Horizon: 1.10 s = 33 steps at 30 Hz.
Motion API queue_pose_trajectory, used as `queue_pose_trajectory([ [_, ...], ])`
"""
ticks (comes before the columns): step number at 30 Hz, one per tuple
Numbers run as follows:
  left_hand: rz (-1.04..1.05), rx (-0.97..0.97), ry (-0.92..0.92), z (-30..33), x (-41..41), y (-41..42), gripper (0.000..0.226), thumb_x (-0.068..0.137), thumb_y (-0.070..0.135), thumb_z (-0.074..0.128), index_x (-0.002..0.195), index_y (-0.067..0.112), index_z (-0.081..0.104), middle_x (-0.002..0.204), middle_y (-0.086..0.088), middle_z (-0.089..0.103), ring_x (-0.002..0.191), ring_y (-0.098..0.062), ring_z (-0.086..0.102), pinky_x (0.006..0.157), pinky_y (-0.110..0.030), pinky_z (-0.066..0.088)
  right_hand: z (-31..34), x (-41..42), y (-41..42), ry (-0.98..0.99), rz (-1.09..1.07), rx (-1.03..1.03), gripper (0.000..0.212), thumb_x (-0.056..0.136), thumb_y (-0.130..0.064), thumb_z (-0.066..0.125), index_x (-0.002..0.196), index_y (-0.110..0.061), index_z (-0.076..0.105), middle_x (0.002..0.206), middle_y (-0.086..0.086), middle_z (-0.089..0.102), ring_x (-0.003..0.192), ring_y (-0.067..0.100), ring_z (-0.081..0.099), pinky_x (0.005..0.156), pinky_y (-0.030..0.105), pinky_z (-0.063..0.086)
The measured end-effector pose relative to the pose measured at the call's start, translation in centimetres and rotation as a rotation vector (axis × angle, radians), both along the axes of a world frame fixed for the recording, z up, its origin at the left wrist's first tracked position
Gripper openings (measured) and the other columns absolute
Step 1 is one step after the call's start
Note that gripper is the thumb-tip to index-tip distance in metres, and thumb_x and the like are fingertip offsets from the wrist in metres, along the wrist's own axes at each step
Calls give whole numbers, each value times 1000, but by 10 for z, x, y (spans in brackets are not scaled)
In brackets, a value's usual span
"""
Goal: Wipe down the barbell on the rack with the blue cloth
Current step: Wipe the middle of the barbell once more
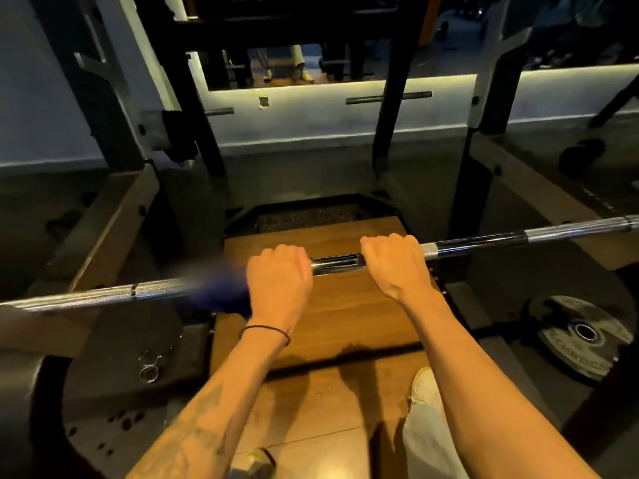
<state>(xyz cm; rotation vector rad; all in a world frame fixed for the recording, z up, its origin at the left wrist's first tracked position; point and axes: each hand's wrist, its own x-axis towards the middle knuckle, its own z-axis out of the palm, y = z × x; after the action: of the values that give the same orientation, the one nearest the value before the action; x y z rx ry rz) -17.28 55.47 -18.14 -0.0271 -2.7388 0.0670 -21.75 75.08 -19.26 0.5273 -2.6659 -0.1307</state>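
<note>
Nearest, the left hand [278, 285] curls over the barbell [484, 240], fingers pinning a blurred blue cloth [221, 292]. The right hand [394, 262] grips the bare bar alongside. The cloth's loose tail could slip free mid-stroke, and the bar may roll on the rack [397, 98] beyond.

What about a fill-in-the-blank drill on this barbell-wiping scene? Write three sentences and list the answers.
1. The blue cloth is held against the barbell by the ____ hand.
2. The right hand grips the bare ____.
3. The weight plate lies on the floor to the person's ____.

Missing words: left; barbell; right
</note>
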Motion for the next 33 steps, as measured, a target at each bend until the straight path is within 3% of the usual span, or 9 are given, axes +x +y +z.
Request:
queue_pose_trajectory([
  [5,-234,107,-149,8,-16,80,18,104,29,40,109,20,55,105,-2,65,92,-24,63,79,-39,47,-2,-3,0,15,18,-85,49,98,-34,10,85,-19,55,75,5,68,68,32,61,60,39,29],
  [9,-390,182,-192,8,-14,36,33,106,41,33,115,22,58,107,-1,65,94,-26,63,80,-43,49,-3,-3,3,46,14,-36,33,96,-29,27,78,-20,53,67,5,65,59,34,58,54,37,25],
  [13,-233,174,-111,0,0,-32,39,101,52,31,92,23,56,83,-2,66,75,-29,64,65,-38,44,-6,-2,4,23,1,-45,30,100,-28,27,81,-21,48,67,4,61,55,24,44,56,36,28],
  [17,-199,22,58,-1,13,-96,27,98,32,46,77,17,53,65,-9,55,53,-35,56,48,-41,46,-1,2,0,4,-47,-58,34,101,-30,16,79,-22,40,64,-1,52,58,19,34,60,35,27],
  [20,-67,-82,-51,3,16,-90,11,91,16,63,82,11,59,74,-11,57,61,-36,58,52,-43,46,-1,2,-3,-47,-99,-47,46,99,-34,6,80,-23,46,67,-5,44,61,18,36,64,35,24],
  [22,53,-81,-134,13,11,-56,14,98,22,51,90,16,60,84,-7,62,75,-31,63,62,-40,44,-3,1,-4,-63,-122,-90,51,99,-37,3,78,-24,47,65,-6,43,61,16,37,66,35,24],
  [28,-180,-43,-161,10,-15,67,20,103,30,42,107,17,58,103,-5,64,89,-25,63,72,-39,44,-3,1,-5,18,-52,-89,35,102,-30,29,69,-26,41,62,-2,59,58,25,54,57,39,39],
  [30,-216,-50,-145,8,-20,70,25,105,28,36,108,17,58,106,-4,66,92,-26,65,71,-38,43,-1,-1,-2,42,-30,-61,32,99,-29,27,68,-27,37,62,0,62,56,27,55,54,37,35],
  [33,-326,-67,-104,4,-20,32,27,106,34,34,108,21,57,98,-2,63,84,-27,66,63,-39,42,-2,-1,0,34,-25,-26,35,98,-27,27,72,-23,50,66,3,64,59,30,57,54,37,30],
])
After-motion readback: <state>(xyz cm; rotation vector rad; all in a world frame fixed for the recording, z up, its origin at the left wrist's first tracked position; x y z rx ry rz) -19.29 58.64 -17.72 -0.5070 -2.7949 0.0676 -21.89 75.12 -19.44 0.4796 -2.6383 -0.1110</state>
